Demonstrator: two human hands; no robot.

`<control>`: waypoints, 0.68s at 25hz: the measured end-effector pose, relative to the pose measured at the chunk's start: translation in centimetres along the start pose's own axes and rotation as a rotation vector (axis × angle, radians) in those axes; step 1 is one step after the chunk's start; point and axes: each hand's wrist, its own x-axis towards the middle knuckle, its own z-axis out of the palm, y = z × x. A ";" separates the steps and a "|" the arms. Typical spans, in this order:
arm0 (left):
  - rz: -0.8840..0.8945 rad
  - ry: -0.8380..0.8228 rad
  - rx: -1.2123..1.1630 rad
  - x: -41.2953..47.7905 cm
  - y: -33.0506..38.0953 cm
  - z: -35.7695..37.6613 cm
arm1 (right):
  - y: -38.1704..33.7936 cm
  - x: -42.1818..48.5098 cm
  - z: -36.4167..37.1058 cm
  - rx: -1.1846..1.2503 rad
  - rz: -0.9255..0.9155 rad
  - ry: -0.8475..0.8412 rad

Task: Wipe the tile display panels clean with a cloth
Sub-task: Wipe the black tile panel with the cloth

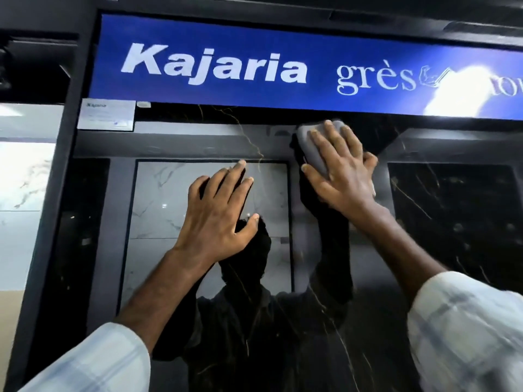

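Pressing the grey cloth (317, 148) flat with my right hand (339, 171), fingers spread, I wipe the black panel (452, 222) top; left hand (220, 213), open, steadies it. Next, lower strokes.

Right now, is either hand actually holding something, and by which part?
The right hand presses a grey cloth flat against the dark tile panel, fingers spread over its middle. The left hand holds nothing.

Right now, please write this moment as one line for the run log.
step: wiping | right hand: presses grey cloth on black tile panel, near top | left hand: flat on panel, braces | sign: above
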 end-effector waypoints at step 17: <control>-0.029 -0.012 0.017 0.7 0.4 0.9 | -3.7 8.4 0.6 -0.003 -0.113 -0.006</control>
